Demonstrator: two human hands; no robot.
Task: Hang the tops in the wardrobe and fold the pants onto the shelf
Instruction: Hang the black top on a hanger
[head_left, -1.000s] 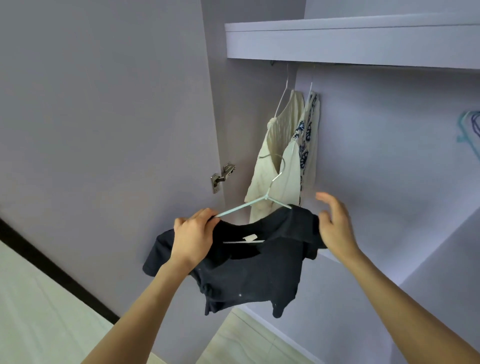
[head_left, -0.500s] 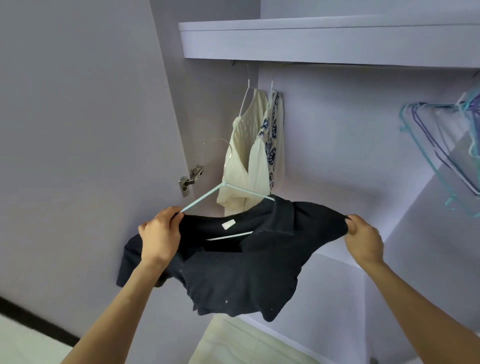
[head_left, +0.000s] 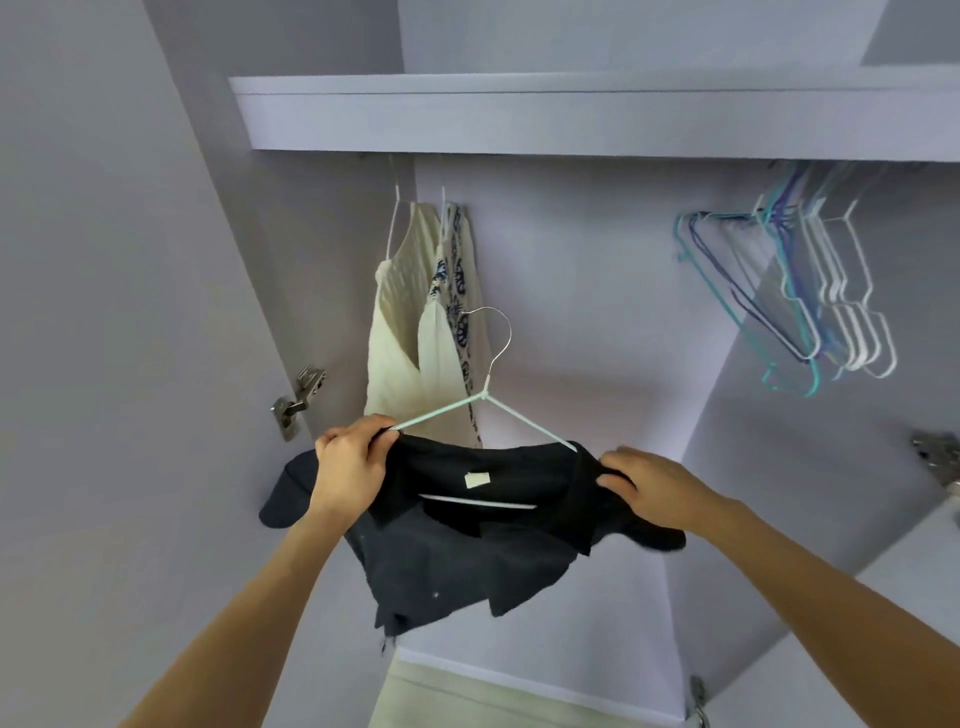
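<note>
Inside, the black top (head_left: 467, 540) shows a small white neck label (head_left: 478, 479), unreadable. Left hand (head_left: 350, 462) and right hand (head_left: 644, 486) grip its shoulders on a hanger (head_left: 485, 397) before the lilac wardrobe (head_left: 597, 312), below the shelf (head_left: 571, 119).

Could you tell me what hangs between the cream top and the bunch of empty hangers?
Only a blue-patterned top beside the cream top; then bare wall to the empty hangers, head view.

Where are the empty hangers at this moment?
In the head view, the empty hangers hang bunched at the upper right of the wardrobe, under the shelf, well to the right of the two hung tops.
</note>
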